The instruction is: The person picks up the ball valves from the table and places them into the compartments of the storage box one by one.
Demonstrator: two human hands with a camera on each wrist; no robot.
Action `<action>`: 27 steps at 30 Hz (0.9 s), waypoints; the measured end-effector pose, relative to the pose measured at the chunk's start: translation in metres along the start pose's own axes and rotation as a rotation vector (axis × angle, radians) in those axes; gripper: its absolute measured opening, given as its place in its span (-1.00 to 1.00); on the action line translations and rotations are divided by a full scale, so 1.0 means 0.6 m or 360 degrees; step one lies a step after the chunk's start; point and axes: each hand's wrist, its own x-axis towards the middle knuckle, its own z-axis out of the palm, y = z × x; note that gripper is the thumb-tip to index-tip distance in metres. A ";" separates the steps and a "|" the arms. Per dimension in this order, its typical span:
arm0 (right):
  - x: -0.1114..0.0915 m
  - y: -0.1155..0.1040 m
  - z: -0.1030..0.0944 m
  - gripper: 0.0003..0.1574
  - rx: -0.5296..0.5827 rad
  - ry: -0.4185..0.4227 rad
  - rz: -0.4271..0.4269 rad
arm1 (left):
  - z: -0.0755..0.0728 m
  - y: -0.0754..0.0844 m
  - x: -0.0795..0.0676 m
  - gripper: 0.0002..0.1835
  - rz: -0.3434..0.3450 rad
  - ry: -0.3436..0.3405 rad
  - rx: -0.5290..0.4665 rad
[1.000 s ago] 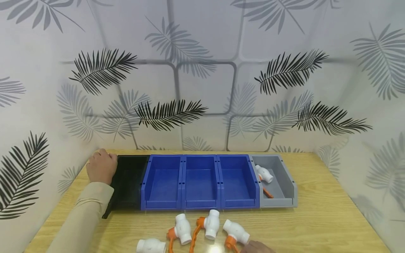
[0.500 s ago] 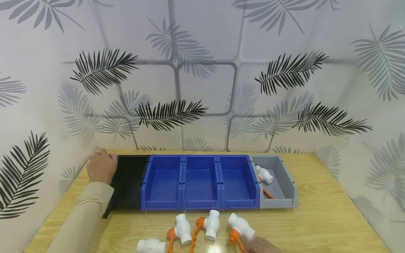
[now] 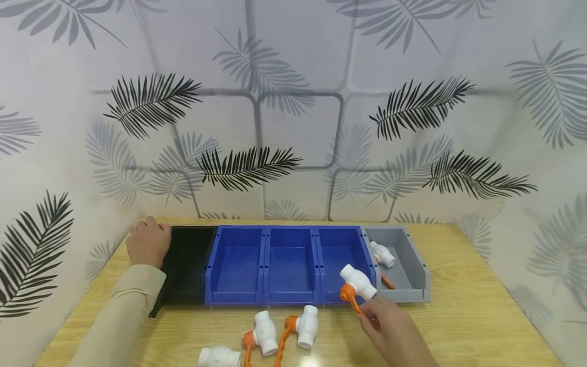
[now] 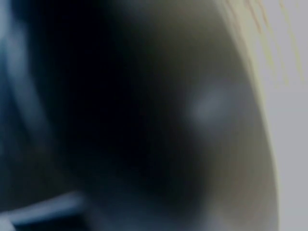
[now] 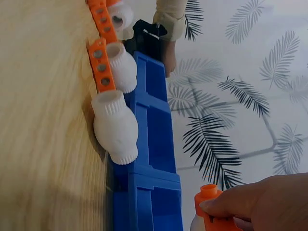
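A white ball valve [image 3: 359, 282] with an orange lever is raised in front of the rightmost blue bin [image 3: 347, 295]. My right hand [image 3: 395, 326] pinches it by the orange lever [image 5: 209, 191], as the right wrist view also shows. At the far left, my left hand [image 3: 148, 243] grips the side wall of the black bin [image 3: 187, 300]; its fingertips are hidden, and the left wrist view is dark and blurred. A similar white valve [image 3: 384, 255] lies in the grey bin [image 3: 415, 294] at the right end.
Several more ball valves lie on the wooden table [image 3: 481, 316] before the bins: one white valve [image 3: 307, 326] under the middle, another white valve [image 3: 265, 333] left of it, and a third [image 3: 219, 357] cut off at the bottom edge. A leaf-patterned backdrop [image 3: 298, 204] stands behind.
My right hand has lifted the ball valve off the table and carried it forward and slightly right, toward the bins. My left hand stays on the black bin.
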 end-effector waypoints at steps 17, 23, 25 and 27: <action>0.110 0.029 0.063 -0.80 -0.0073 0.0046 -0.0164 | 0.000 -0.002 0.001 -0.71 -0.0040 -0.0083 0.0008; 0.129 0.040 0.083 -0.86 -0.0126 -0.0041 -0.0094 | 0.004 -0.006 0.000 -0.69 -0.0071 -0.0172 0.0018; 0.134 0.042 0.088 -0.89 -0.0142 -0.0056 -0.0076 | 0.005 -0.007 0.001 -0.69 -0.0083 -0.0198 0.0022; 0.138 0.043 0.093 -0.90 -0.0164 -0.0072 -0.0063 | 0.004 -0.007 0.002 -0.69 -0.0090 -0.0215 0.0029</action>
